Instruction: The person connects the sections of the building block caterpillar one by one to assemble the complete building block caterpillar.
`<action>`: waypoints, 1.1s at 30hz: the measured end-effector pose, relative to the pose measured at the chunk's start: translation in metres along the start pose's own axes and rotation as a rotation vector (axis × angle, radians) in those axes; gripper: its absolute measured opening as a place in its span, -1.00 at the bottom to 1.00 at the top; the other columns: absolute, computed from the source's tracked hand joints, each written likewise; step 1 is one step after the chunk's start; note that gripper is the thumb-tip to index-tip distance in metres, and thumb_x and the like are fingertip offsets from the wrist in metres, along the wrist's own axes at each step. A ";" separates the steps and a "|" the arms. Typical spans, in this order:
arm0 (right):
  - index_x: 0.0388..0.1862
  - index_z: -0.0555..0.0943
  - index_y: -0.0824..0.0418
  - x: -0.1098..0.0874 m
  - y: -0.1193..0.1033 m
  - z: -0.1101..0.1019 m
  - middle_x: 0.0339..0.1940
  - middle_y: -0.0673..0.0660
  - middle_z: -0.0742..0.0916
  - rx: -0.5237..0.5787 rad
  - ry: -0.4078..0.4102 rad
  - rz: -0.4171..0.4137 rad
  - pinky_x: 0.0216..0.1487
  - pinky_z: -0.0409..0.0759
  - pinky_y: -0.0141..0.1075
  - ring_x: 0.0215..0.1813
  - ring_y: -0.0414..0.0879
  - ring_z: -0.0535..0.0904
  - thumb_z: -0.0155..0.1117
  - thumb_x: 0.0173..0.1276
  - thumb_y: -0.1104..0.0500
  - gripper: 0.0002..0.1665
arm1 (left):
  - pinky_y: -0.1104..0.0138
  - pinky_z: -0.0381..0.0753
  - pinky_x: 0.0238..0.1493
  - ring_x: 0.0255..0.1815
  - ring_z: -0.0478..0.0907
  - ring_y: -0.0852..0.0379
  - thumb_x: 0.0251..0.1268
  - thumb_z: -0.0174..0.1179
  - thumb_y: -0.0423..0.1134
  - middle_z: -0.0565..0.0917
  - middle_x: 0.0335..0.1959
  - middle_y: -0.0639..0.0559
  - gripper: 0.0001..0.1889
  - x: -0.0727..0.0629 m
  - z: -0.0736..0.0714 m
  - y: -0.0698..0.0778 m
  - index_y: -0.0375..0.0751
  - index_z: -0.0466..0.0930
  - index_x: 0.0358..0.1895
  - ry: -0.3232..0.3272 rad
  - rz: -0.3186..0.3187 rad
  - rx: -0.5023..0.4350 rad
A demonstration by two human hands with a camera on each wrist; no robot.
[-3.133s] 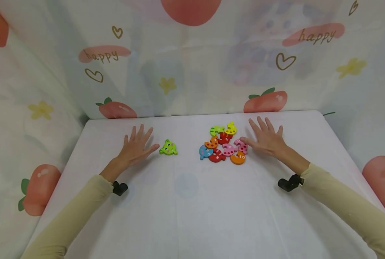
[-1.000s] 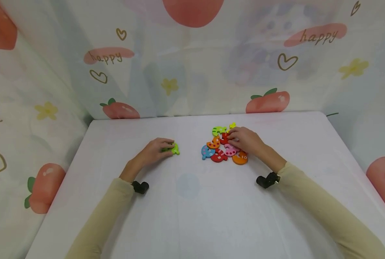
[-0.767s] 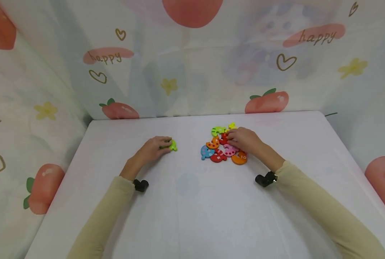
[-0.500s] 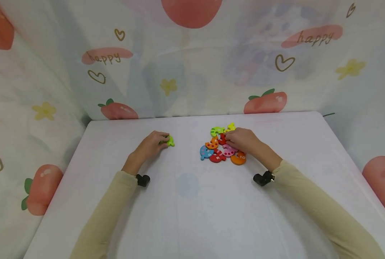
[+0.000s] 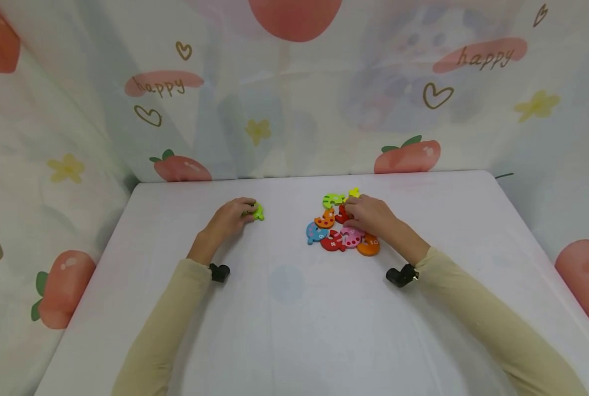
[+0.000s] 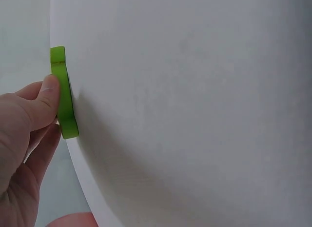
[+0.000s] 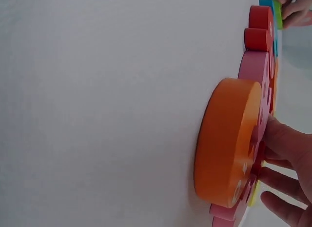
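Observation:
On the left of the table, my left hand [image 5: 227, 220] pinches a flat green frog-face piece [image 5: 258, 212]. In the left wrist view the thumb presses the side of this green frog piece [image 6: 67, 101], which stands edge-on close to the white cloth. My right hand [image 5: 374, 214] reaches into a cluster of coloured animal number pieces. Its thumb and fingers close around a red piece [image 5: 341, 215], partly covered by the hand. A pink dotted piece [image 5: 352, 237] and an orange piece [image 7: 226, 144] marked 10 lie just in front of that hand.
Around the right hand lie a green striped piece [image 5: 331, 201], a yellow one [image 5: 354, 192], an orange dotted one [image 5: 325, 220], a blue one [image 5: 316, 233] and another red one [image 5: 332, 242]. The white table [image 5: 284, 330] ends at a patterned curtain [image 5: 294, 110].
Both hands, spread at first, have come down onto the pieces. My left hand has taken the frog piece and carried it left and back. Near my right hand, the pink and orange pieces have shifted slightly.

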State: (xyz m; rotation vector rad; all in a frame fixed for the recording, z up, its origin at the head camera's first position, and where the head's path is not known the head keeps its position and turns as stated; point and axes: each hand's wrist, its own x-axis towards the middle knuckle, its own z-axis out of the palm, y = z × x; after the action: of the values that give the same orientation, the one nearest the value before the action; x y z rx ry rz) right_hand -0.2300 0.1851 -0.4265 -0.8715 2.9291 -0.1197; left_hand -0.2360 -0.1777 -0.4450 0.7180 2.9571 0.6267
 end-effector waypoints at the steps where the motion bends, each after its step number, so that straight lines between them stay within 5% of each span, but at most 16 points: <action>1: -0.25 0.65 0.21 0.000 -0.001 0.001 -0.01 0.18 0.71 0.016 0.001 0.011 -0.07 0.67 -0.19 -0.06 0.04 0.58 0.43 0.21 0.01 -0.70 | 0.07 0.41 0.36 0.33 0.46 -0.11 0.27 0.26 -0.32 0.55 0.27 -0.15 -0.64 0.000 0.000 0.000 -0.34 0.61 0.11 0.000 -0.001 0.006; 11: -0.30 0.65 0.20 0.004 0.000 0.007 0.06 0.22 0.67 0.123 0.009 0.099 -0.04 0.67 -0.15 0.02 0.06 0.56 0.45 0.19 0.01 -0.71 | 0.11 0.46 0.32 0.30 0.47 -0.08 0.29 0.23 -0.34 0.55 0.25 -0.12 -0.70 -0.001 0.004 0.001 -0.35 0.62 0.07 0.041 -0.005 -0.002; 20: -0.32 0.64 0.22 0.005 0.001 0.005 -0.17 0.16 0.66 0.141 0.014 0.110 -0.12 0.64 -0.21 -0.17 -0.02 0.53 0.46 0.18 0.00 -0.69 | 0.13 0.47 0.31 0.28 0.47 -0.05 0.28 0.25 -0.35 0.57 0.21 -0.08 -0.72 0.000 0.005 -0.001 -0.33 0.61 0.03 0.066 0.003 0.010; 28: -0.39 0.63 0.21 0.004 0.004 0.007 -0.12 0.18 0.66 0.221 0.014 0.118 -0.06 0.64 -0.19 -0.12 0.00 0.52 0.47 0.18 0.04 -0.72 | 0.13 0.46 0.31 0.28 0.48 -0.06 0.27 0.25 -0.35 0.58 0.21 -0.10 -0.73 -0.002 0.008 -0.003 -0.33 0.61 0.03 0.081 0.036 0.009; 33: -0.32 0.64 0.22 0.004 0.005 0.007 -0.29 0.14 0.64 0.282 -0.017 0.135 -0.14 0.62 -0.24 -0.18 -0.02 0.51 0.48 0.16 0.05 -0.71 | 0.13 0.48 0.30 0.27 0.49 -0.05 0.26 0.26 -0.35 0.59 0.20 -0.09 -0.73 -0.003 0.008 -0.004 -0.32 0.61 0.01 0.090 0.035 0.001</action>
State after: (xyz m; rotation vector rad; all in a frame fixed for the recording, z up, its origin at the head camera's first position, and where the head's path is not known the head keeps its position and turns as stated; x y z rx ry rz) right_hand -0.2354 0.1862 -0.4343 -0.6286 2.8471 -0.4985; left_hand -0.2339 -0.1795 -0.4538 0.7629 3.0327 0.6769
